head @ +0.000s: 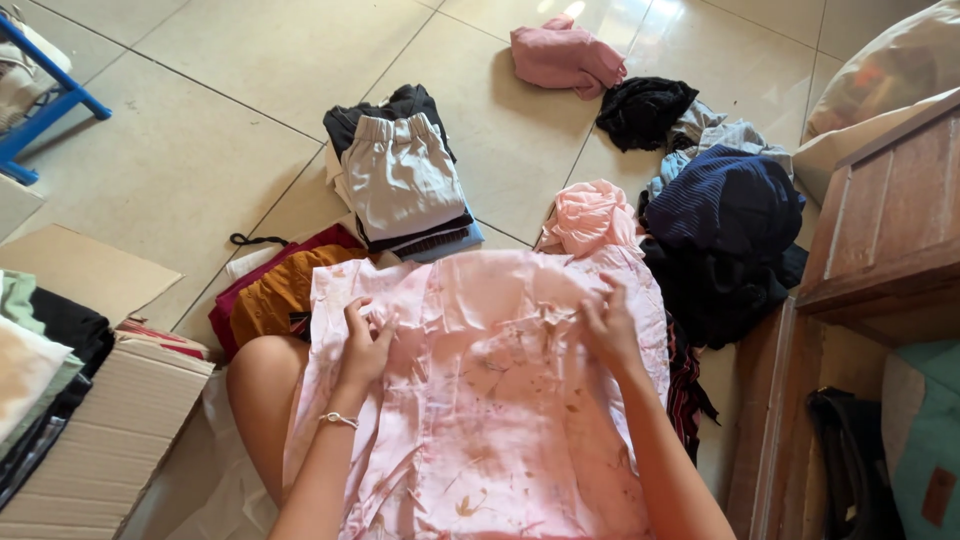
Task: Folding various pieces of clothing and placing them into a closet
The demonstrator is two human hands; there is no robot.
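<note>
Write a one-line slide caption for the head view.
Both hands, left hand and right hand, press a pink floral garment on the lap beside folded clothes.

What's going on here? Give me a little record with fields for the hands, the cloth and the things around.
left hand: gripping a fold of the pink floral garment
right hand: pinching the same garment near its top edge
garment: spread over the person's lap
folded stack: on the tiled floor, beige piece on top
loose clothes: dark heap at right
cardboard box: at left, clothes inside
</note>
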